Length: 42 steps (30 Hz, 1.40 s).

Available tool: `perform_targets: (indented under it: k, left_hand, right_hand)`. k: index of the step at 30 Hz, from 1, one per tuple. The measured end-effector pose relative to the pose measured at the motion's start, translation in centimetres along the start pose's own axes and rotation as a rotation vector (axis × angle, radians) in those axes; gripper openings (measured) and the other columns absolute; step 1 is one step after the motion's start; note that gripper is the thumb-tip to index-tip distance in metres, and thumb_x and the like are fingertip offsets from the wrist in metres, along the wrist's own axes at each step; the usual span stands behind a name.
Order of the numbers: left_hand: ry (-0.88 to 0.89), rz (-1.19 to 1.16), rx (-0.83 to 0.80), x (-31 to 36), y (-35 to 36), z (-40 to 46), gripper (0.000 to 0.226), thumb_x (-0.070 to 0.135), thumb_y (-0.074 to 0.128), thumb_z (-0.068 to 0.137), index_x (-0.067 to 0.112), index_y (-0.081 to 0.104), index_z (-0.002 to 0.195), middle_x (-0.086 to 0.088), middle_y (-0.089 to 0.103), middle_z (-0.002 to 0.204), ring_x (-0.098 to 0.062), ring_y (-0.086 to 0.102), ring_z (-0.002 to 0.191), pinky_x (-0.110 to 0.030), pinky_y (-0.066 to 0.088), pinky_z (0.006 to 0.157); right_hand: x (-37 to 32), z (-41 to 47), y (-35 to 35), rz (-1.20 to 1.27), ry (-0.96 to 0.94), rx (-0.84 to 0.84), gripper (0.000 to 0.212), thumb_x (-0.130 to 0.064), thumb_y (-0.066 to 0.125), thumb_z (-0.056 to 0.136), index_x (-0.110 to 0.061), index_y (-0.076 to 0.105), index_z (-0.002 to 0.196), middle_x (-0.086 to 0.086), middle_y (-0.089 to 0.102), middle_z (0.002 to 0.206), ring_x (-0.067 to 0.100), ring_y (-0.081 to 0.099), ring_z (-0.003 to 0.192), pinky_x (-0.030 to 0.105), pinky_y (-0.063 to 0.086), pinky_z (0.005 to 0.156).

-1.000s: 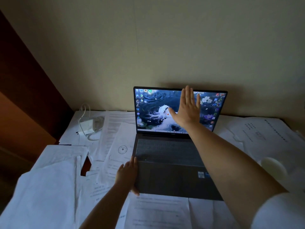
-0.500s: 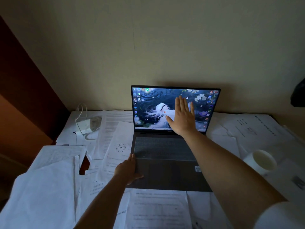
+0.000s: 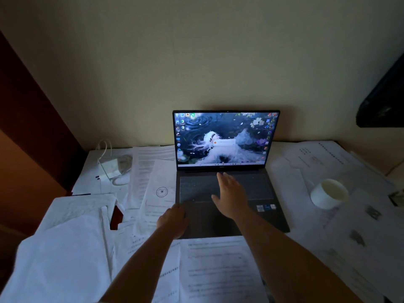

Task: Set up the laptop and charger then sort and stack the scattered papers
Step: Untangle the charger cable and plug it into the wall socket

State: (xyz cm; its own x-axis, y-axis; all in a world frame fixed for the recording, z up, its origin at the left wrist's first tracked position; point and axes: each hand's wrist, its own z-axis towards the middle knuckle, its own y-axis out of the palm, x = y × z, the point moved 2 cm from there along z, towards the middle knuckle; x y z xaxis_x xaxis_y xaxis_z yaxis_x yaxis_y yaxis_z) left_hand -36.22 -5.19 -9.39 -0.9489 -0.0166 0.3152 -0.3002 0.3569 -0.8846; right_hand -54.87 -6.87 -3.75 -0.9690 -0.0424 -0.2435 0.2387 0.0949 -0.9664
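under the right hand [image 3: 229, 196] lies the open laptop [image 3: 227, 171].

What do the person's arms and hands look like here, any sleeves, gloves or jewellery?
Both forearms are bare up to the frame's lower edge, with no sleeve in view now. The left hand and right hand wear no gloves; no rings or watch show, though the light is dim.

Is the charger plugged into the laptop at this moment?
No: the white charger lies with its coiled cable on papers, left of the laptop, and no cable reaches it.
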Motion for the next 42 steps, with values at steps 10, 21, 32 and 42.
perform_targets:
  k: [10, 21, 32, 42]
  left_hand:
    - [-0.077, 0.008, 0.087, 1.1, -2.9, -2.5, 0.024, 0.027, 0.048, 0.097, 0.020, 0.062, 0.116, -0.001, 0.066, 0.107, -0.016, 0.066, 0.093, -0.032, 0.055, 0.084]
    - [-0.144, 0.014, 0.165, -5.5, -6.9, -5.6, 0.047, 0.020, 0.039, 0.099, 0.023, 0.035, 0.146, 0.000, 0.041, 0.149, -0.019, 0.042, 0.133, -0.034, 0.043, 0.100]
    - [-0.150, -0.028, 0.147, -16.3, -11.6, 1.0, 0.047, 0.015, 0.043, 0.094, 0.020, 0.042, 0.140, -0.003, 0.049, 0.140, -0.021, 0.048, 0.125, -0.035, 0.046, 0.095]
    - [-0.173, 0.061, 0.149, -23.2, -13.7, 9.3, 0.085, 0.019, 0.062, 0.088, 0.025, 0.006, 0.152, -0.012, 0.006, 0.157, -0.031, 0.028, 0.137, -0.040, 0.045, 0.099]
  right_hand:
    - [0.0, -2.0, -0.8, 0.106, -0.011, -0.021, 0.073, -0.033, 0.051, 0.096, -0.015, 0.008, 0.152, 0.011, 0.014, 0.158, 0.027, 0.018, 0.144, 0.039, 0.022, 0.115]
    - [-6.2, -1.3, 1.6, 0.152, -0.118, -0.123, 0.072, -0.030, 0.052, 0.095, -0.018, 0.011, 0.152, 0.009, 0.021, 0.156, 0.025, 0.023, 0.142, 0.039, 0.028, 0.113]
    - [-17.5, 5.7, 5.0, 0.106, -0.105, -0.180, 0.067, -0.030, 0.048, 0.096, -0.019, 0.013, 0.151, 0.007, 0.021, 0.155, 0.027, 0.033, 0.135, 0.039, 0.036, 0.105]
    - [-25.2, 11.2, 9.9, 0.078, -0.156, -0.243, 0.062, -0.027, 0.049, 0.096, -0.017, 0.018, 0.149, 0.009, 0.025, 0.152, 0.028, 0.042, 0.128, 0.039, 0.043, 0.099]
